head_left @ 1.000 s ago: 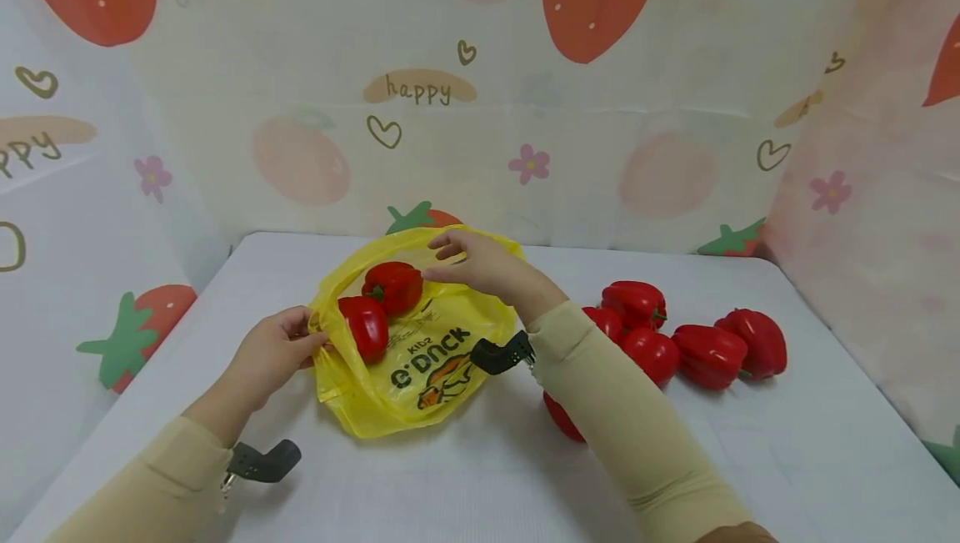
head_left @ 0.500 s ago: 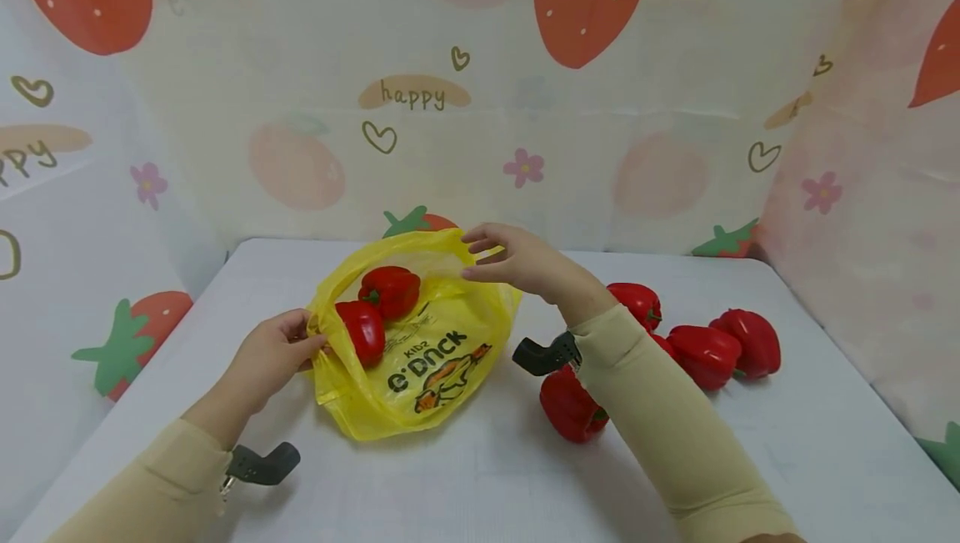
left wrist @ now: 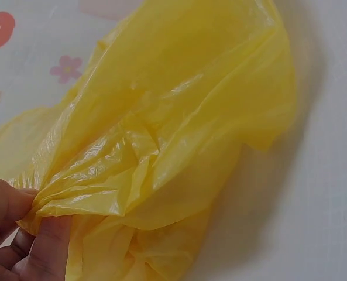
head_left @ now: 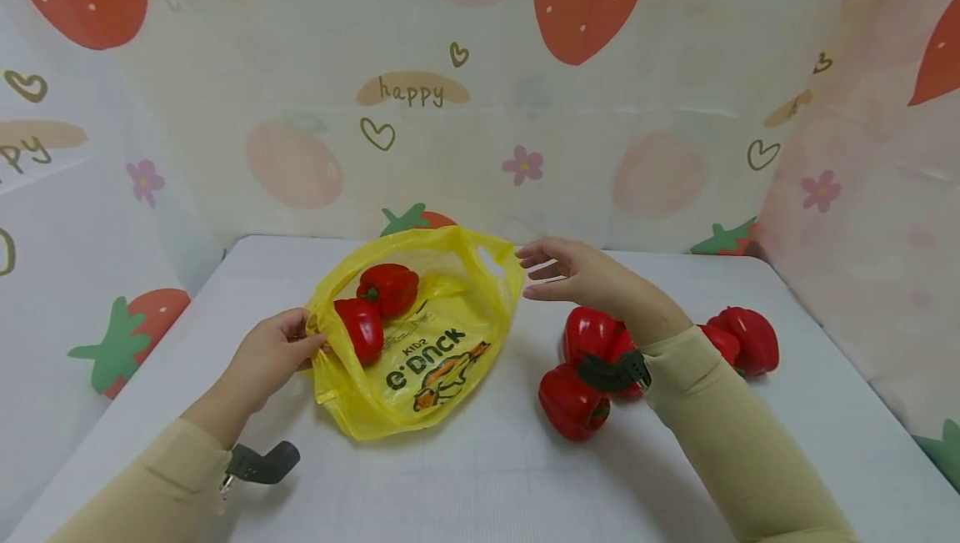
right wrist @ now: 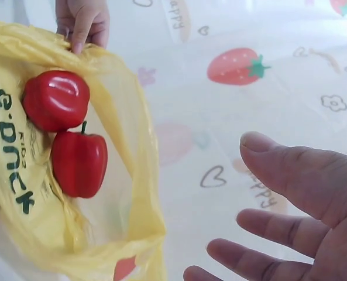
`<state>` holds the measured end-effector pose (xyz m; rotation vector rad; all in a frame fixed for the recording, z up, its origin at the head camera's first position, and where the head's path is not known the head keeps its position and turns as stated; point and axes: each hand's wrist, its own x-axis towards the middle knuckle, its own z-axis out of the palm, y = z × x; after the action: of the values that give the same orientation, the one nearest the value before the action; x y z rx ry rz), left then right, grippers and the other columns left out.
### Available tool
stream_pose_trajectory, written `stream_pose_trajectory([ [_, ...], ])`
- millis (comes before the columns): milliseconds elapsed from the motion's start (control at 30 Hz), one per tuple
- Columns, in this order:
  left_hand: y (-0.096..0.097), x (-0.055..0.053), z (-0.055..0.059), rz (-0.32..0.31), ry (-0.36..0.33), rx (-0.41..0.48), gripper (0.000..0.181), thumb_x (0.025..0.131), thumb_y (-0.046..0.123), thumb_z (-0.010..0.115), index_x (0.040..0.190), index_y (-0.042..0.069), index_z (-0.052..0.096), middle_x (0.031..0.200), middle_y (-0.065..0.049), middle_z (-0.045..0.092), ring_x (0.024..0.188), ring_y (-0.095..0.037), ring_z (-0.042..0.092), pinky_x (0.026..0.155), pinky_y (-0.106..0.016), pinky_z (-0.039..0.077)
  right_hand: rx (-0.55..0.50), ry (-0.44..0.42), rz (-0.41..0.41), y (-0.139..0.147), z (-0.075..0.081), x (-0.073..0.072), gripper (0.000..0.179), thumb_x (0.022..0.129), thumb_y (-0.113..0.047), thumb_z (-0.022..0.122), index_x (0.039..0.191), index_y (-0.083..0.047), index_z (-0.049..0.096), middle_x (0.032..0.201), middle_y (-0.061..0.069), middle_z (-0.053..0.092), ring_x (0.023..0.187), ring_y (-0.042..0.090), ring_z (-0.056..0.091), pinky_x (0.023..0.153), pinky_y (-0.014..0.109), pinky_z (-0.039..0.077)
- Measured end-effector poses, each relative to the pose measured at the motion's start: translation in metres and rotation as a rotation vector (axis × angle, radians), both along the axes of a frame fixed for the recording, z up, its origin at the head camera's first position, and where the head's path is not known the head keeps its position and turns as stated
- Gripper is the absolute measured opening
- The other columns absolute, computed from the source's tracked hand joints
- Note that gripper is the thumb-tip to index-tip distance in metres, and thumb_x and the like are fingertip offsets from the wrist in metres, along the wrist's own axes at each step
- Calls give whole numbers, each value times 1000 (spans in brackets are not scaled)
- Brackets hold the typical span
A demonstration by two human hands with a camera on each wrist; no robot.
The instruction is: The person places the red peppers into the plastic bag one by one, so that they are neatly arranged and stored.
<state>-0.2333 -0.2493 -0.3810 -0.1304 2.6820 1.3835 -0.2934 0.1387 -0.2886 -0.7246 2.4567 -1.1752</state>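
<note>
A yellow plastic bag (head_left: 442, 359) with dark printing lies with its mouth spread wide on the table. Two red bell peppers (head_left: 390, 289) (right wrist: 79, 164) rest inside it, touching each other. My left hand (head_left: 276, 351) pinches the bag's left rim; in the left wrist view its thumb and fingers (left wrist: 50, 246) gather the crumpled plastic. Just right of the bag, my right hand (head_left: 581, 276) hovers with fingers spread and holds nothing. Below it lie more red peppers, the nearest pepper (head_left: 572, 403) standing slightly apart; the right forearm partly hides the others.
A pepper (head_left: 748, 341) marks the right end of the group on the white table (head_left: 450, 485). Behind the table hangs a strawberry-printed backdrop (head_left: 442, 159), which continues along both sides. Each wrist carries a dark camera mount (head_left: 262, 463).
My right hand has moved from above the bag's mouth rightward to beside it, fingers still loose. The left hand keeps its pinch on the rim. Both peppers in the bag stay put.
</note>
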Motion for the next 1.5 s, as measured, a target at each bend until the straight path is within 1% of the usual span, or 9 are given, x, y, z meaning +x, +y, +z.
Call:
stream_pose_trajectory([
  [167,0,0,1,-2,-4,2,31,91,25,56,114,5,51,105,-12,52,92,-23,53,80,-30,53,39,-17,-30,19,-4,8,53,81,-33,68,127,-20,47,129,-1,48,118,23,48,90,37,48],
  [267,1,0,2,-3,-5,1,30,91,24,55,114,5,51,106,-12,53,93,-23,53,80,-30,53,42,-33,-45,30,-7,13,51,81,-33,68,127,-23,47,128,-3,48,119,23,48,89,38,48],
  [433,2,1,4,3,-14,3,31,91,24,55,115,5,51,107,-13,52,93,-23,53,80,-31,53,67,-59,-32,47,-17,19,50,82,-30,67,128,-25,47,129,-2,49,118,25,49,90,40,47],
  [600,3,1,4,5,-10,4,30,92,23,55,115,4,51,106,-13,53,92,-22,53,80,-31,53,97,-77,-27,60,-30,24,52,81,-32,68,128,-25,47,130,2,49,118,26,47,87,39,49],
  [733,3,1,3,9,-14,1,29,92,23,55,114,5,51,106,-13,53,93,-23,53,80,-31,53,70,-135,-53,65,-40,30,58,78,-33,71,129,-21,47,130,6,48,119,28,45,82,40,51],
  [867,3,0,2,14,-23,0,30,92,24,55,115,5,51,108,-13,53,94,-23,53,80,-31,52,45,-193,-73,70,-50,39,60,76,-32,73,128,-15,47,126,10,50,117,30,45,80,42,52],
  [1067,5,1,4,7,-14,5,31,92,25,55,115,5,51,106,-12,54,92,-23,53,80,-30,53,2,-221,-49,76,-63,46,59,77,-28,72,128,-11,47,125,14,51,116,31,48,82,38,52],
  [1300,4,0,2,4,-8,2,30,92,25,55,114,5,52,106,-12,53,92,-23,53,80,-30,53,-17,-262,-34,77,-70,54,57,77,-22,73,127,-8,48,124,13,52,113,31,51,80,39,53],
  [1500,4,0,1,3,-8,3,32,92,25,55,116,6,51,108,-13,53,94,-24,53,80,-30,53,38,-253,-53,79,-73,60,61,72,-26,77,125,-11,51,120,8,54,109,27,53,79,37,53],
])
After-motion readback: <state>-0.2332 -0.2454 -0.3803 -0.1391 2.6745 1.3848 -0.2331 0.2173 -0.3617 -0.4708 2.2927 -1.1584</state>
